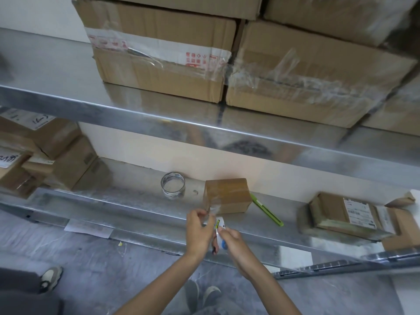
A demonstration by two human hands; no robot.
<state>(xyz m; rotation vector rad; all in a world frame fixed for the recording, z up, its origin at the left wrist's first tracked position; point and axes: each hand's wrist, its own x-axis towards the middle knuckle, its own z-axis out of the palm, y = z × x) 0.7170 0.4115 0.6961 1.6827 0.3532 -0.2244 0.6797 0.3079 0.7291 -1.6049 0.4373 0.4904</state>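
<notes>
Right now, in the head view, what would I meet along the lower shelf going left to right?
Stacked cardboard boxes → tape roll → small taped box → green utility knife → flat labelled parcel.

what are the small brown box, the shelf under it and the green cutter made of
The small brown box looks like matte cardboard, glossy where clear tape wraps it. The grey shelf seems sheet metal, probably steel: it dully mirrors things. The slim green cutter appears smooth plastic, judging by its even bright colour.
</notes>
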